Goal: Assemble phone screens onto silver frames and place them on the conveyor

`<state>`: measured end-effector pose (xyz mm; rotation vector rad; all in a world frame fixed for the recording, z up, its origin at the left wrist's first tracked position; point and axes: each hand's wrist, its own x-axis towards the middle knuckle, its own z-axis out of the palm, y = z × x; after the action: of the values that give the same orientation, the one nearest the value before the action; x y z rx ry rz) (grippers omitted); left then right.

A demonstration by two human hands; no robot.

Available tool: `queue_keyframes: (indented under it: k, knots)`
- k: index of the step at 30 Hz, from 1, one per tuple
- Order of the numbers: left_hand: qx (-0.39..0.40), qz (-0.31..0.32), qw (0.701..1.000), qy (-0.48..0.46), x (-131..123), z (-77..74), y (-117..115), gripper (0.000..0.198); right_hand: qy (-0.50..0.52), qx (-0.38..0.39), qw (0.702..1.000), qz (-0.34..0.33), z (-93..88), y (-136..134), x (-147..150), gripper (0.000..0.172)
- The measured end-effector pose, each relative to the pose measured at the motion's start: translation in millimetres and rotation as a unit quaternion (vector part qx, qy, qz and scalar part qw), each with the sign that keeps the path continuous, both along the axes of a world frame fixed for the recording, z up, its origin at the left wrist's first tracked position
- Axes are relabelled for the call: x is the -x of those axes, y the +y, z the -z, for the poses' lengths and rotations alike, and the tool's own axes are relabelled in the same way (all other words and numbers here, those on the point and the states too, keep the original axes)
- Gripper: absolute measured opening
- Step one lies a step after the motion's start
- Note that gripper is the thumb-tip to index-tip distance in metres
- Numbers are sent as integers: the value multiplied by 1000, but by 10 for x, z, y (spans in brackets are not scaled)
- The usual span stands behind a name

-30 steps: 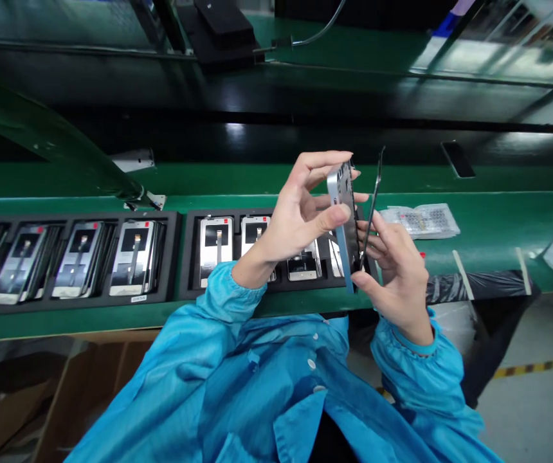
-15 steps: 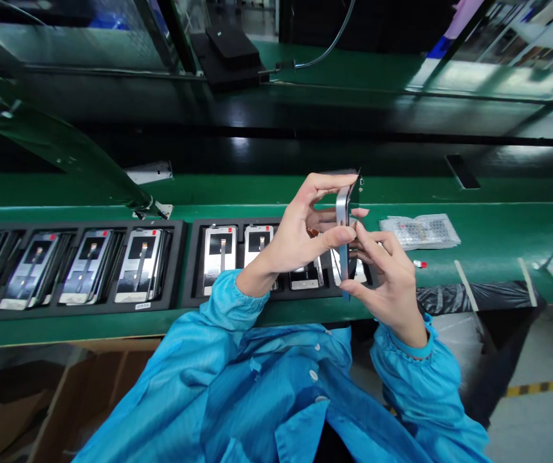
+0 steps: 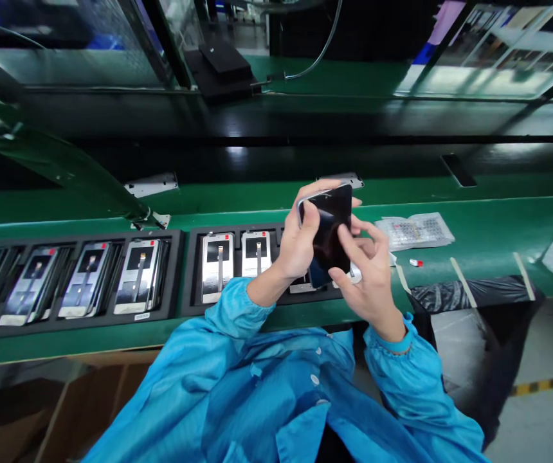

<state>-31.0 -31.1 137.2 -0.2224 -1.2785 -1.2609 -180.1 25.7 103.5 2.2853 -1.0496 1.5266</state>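
Observation:
A smartphone [image 3: 328,244] with a dark glossy screen and a silver edge is held up in front of me, its screen tilted towards me. My left hand [image 3: 298,235] grips its left side, thumb over the upper left edge and fingers behind. On the other side, my right hand [image 3: 370,273] pinches the right edge, with a finger on the screen and the thumb near the bottom corner. Beneath both hands, a black foam tray [image 3: 194,267] carries silver-backed screen assemblies [image 3: 217,267] with ribbon cables and red tabs; the hands hide part of it.
Another black tray [image 3: 176,270] at left holds several stacks of similar parts. To the right lie a clear plastic pack [image 3: 416,230], a small red-and-white piece [image 3: 416,262] and a black bag [image 3: 443,296] taped to the bench edge. A dark phone-shaped slab [image 3: 458,170] rests farther back.
The smartphone has turned from edge-on to showing its dark screen to me. My left thumb has moved up its side, and a right finger now lies on the screen. The view shifted slightly.

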Motion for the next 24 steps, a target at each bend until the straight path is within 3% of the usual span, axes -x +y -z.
queue_keyframes:
  k: [4, 8, 13, 17, 20, 24]
  knots:
    - [-14, 60, 997, -53, -51, -30, 49, 59, -172, -86, 978, -79, -200, 38, -8, 68]
    - [60, -25, 992, -111, -79, -37, 77, 59, -247, -240, 930, -126, -384, 10, 3, 65]
    - [93, -20, 989, -113, -119, -65, 132, 53, -296, -227, 915, -151, -371, 2, -18, 68]
    - [103, -20, 990, -99, -141, -71, 142, 52, -259, -188, 938, -134, -352, 38, -4, 67]
    - [157, -62, 982, -86, -121, -36, 107, 45, -224, -159, 955, -110, -374, 7, 1, 59]
    - [168, -107, 973, -119, -150, -49, 126, 27, -244, -164, 943, -155, -396, -94, -98, 38]
